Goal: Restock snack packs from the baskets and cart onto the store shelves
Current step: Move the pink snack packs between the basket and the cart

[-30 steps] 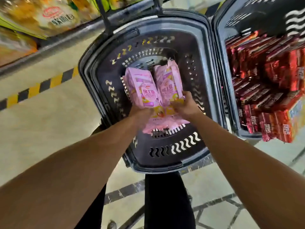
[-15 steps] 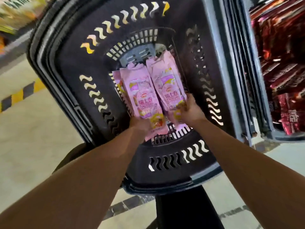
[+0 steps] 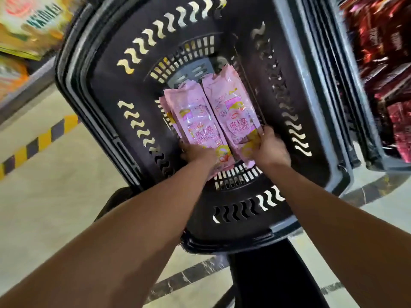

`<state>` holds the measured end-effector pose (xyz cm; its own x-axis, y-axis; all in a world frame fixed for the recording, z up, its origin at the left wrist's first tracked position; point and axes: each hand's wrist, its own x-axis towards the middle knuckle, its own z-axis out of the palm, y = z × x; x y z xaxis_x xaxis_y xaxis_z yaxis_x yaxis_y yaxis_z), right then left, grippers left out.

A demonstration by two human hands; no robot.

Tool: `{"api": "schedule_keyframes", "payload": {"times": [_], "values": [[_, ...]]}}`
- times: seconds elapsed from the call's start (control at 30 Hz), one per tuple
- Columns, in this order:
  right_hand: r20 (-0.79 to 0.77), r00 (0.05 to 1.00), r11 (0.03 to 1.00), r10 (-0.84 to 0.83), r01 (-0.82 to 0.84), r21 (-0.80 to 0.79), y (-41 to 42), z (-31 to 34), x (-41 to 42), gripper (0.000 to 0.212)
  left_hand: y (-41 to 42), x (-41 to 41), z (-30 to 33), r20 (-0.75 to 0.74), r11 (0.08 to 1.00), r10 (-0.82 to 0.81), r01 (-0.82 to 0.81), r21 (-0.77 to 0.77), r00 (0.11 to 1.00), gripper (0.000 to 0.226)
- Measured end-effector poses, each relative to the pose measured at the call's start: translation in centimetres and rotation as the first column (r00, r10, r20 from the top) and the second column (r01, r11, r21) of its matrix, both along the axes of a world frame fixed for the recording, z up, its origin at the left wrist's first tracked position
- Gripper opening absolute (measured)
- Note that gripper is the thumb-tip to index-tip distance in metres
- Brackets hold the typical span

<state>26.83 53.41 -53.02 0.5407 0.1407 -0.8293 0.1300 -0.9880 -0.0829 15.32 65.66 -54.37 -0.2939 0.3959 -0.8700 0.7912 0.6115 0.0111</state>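
Pink snack packs lie at the bottom of a dark basket. My left hand grips the near end of the left pink pack, which sits on top of more pink packs. My right hand grips the near end of the right pink pack. Both arms reach down into the basket from the lower edge of the view.
A second basket full of red snack packs stands to the right. Shelves with yellow and green packs are at the upper left. A yellow-black striped line runs along the floor.
The camera has come closer to the basket and tilted. Both hands stay at the near ends of the pink packs, shifted slightly.
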Motion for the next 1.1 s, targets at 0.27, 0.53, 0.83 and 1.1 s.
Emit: {"api": "schedule_keyframes", "payload": {"times": [0.27,0.53,0.83,1.1], "values": [[0.221,0.943,0.955,0.247,-0.275,0.106,2.4,11.6,-2.7,0.070,3.9,0.3,13.2,0.075,0.548,-0.836,0.829,0.109,0.543,0.099],[0.312,0.879,0.896,0.360,-0.419,0.147,3.3,29.6,-3.9,0.078,5.9,-1.1,31.4,-0.125,0.074,-0.985,0.942,0.327,0.121,0.068],[0.465,0.839,0.911,0.282,-0.386,0.144,0.0,49.0,-5.7,0.077,4.7,-0.7,51.0,-0.216,-0.098,-0.976,0.867,0.488,0.011,0.066],[0.612,0.786,0.931,0.090,-0.284,0.227,-3.5,58.7,-6.6,0.073,1.8,-1.7,61.7,-0.224,-0.222,-0.970,0.725,0.652,-0.095,0.068]]}}
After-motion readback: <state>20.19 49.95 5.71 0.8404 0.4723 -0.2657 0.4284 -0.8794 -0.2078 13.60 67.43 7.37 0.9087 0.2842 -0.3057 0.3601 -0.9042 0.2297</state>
